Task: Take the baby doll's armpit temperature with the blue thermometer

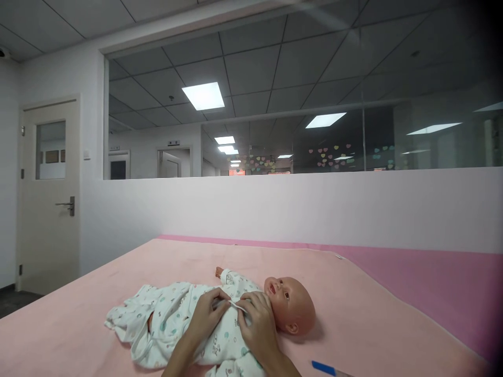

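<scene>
A baby doll [293,306] lies on its back on a pink blanket [353,293], head to the right, dressed in a white patterned romper [168,314]. My left hand [206,314] rests on the doll's chest, its fingers pinched on a fold of the romper near the collar. My right hand [257,327] lies just right of it, below the doll's chin, fingers curled and pinching the same garment edge. Both hands meet at the romper's front opening. One small doll hand [218,272] sticks up on the far side.
A blue and white pen-like object [328,369] lies on the blanket at the bottom right. A darker pink sheet [432,283] covers the bed on the right. Behind stand a low white wall with a window and a closed door [49,199] on the left.
</scene>
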The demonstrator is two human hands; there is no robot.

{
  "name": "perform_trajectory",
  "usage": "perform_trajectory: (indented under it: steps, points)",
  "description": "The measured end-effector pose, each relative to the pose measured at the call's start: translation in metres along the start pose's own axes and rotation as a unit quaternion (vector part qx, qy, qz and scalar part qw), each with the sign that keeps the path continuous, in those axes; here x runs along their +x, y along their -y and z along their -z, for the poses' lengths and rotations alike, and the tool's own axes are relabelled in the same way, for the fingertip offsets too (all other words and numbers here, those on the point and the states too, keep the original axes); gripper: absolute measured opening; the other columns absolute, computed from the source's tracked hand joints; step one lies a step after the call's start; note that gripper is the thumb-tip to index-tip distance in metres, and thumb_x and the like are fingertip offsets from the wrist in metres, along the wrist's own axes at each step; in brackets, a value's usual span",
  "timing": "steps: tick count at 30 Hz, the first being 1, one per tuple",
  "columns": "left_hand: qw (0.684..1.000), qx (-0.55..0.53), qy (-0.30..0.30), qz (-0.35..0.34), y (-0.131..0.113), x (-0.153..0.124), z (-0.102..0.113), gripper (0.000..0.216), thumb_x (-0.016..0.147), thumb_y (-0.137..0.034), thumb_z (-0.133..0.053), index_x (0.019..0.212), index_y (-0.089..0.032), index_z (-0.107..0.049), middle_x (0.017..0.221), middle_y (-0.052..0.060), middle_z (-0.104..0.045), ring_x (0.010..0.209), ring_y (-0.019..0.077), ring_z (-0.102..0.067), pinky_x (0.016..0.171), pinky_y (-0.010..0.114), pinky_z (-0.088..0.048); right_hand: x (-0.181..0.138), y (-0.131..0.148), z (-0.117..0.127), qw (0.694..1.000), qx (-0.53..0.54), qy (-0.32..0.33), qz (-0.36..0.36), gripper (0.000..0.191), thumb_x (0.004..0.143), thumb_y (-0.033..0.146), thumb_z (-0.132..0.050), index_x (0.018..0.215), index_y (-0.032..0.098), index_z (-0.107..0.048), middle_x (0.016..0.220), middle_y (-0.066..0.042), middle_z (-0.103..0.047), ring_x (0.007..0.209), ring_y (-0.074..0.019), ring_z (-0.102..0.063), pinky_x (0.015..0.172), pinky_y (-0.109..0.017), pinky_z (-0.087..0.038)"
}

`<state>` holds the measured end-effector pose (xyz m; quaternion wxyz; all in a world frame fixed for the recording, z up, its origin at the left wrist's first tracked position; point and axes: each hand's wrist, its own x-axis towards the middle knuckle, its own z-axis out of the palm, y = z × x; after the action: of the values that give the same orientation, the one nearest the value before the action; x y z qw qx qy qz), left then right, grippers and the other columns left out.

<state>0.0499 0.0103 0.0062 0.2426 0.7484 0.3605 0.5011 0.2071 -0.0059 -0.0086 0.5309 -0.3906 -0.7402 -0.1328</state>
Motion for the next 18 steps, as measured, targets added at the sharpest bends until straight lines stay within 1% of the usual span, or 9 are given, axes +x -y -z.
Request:
perform_trajectory:
  steps: [3, 8, 9, 11, 14, 16, 18]
  points:
    - [0.999, 0.047, -0.009, -0.012, -0.0019, -0.0009, -0.0008, 0.017, 0.079, -0.029, -0.049, 0.078, -0.018, -0.062, 0.077, 0.003, -0.066, 0.075, 0.0172, -0.059, 0.07, 0.025, -0.045, -0.0003, 0.0001, -0.0003, 1.0, 0.009, 0.001, -0.001, 0.018, 0.072, 0.007, -0.049, 0.073, 0.022, -0.059, 0.076, 0.0, -0.056, 0.076, -0.0161, -0.047, 0.074, -0.032, -0.034]
    - [0.991, 0.132, 0.002, -0.025, -0.0016, -0.0025, -0.0026, 0.018, 0.08, -0.028, -0.047, 0.08, -0.023, -0.064, 0.079, 0.001, -0.068, 0.075, 0.0172, -0.061, 0.071, 0.026, -0.046, -0.0011, 0.0006, -0.0003, 1.0, 0.004, 0.009, -0.008, 0.019, 0.072, 0.007, -0.049, 0.07, 0.023, -0.06, 0.073, 0.0, -0.055, 0.074, -0.0156, -0.046, 0.072, -0.032, -0.033]
    - [0.988, 0.15, 0.002, -0.032, -0.0016, -0.003, -0.003, 0.018, 0.08, -0.027, -0.048, 0.081, -0.023, -0.065, 0.08, 0.001, -0.068, 0.077, 0.0174, -0.061, 0.073, 0.027, -0.046, -0.0012, 0.0005, -0.0002, 1.0, 0.002, 0.01, -0.012, 0.019, 0.072, 0.008, -0.049, 0.07, 0.023, -0.06, 0.073, 0.0, -0.055, 0.074, -0.0157, -0.046, 0.072, -0.032, -0.033]
    - [0.982, 0.179, 0.009, -0.05, -0.0021, -0.004, -0.0035, 0.019, 0.079, -0.025, -0.048, 0.082, -0.025, -0.067, 0.084, 0.0, -0.069, 0.08, 0.0175, -0.062, 0.084, 0.031, -0.044, -0.0014, -0.0001, 0.0, 1.0, -0.003, 0.012, -0.022, 0.019, 0.072, 0.008, -0.049, 0.07, 0.023, -0.06, 0.074, 0.0, -0.055, 0.074, -0.0156, -0.046, 0.072, -0.032, -0.033]
    - [0.978, 0.197, 0.029, -0.065, -0.0037, -0.0049, -0.003, 0.019, 0.078, -0.025, -0.05, 0.083, -0.028, -0.068, 0.088, -0.001, -0.069, 0.086, 0.0177, -0.062, 0.098, 0.038, -0.034, -0.0018, -0.0019, -0.0002, 0.999, -0.01, 0.012, -0.035, 0.017, 0.074, 0.009, -0.048, 0.071, 0.022, -0.059, 0.075, 0.0, -0.055, 0.074, -0.0154, -0.046, 0.072, -0.031, -0.034]
    - [0.977, 0.199, 0.036, -0.069, -0.0046, -0.0049, -0.0026, 0.018, 0.078, -0.025, -0.051, 0.086, -0.029, -0.067, 0.09, -0.002, -0.069, 0.088, 0.0178, -0.062, 0.1, 0.04, -0.032, -0.002, -0.0031, -0.0007, 0.999, -0.014, 0.011, -0.037, 0.017, 0.075, 0.01, -0.048, 0.071, 0.022, -0.059, 0.075, 0.0, -0.055, 0.074, -0.0152, -0.047, 0.072, -0.03, -0.034]
    - [0.974, 0.21, 0.034, -0.083, -0.0048, -0.0045, -0.0029, 0.018, 0.079, -0.025, -0.05, 0.086, -0.028, -0.066, 0.089, -0.001, -0.069, 0.086, 0.0171, -0.062, 0.1, 0.04, -0.033, -0.002, -0.0039, -0.0013, 0.999, -0.018, 0.011, -0.035, 0.016, 0.076, 0.01, -0.048, 0.072, 0.022, -0.059, 0.075, 0.0, -0.055, 0.074, -0.0151, -0.047, 0.072, -0.03, -0.034]
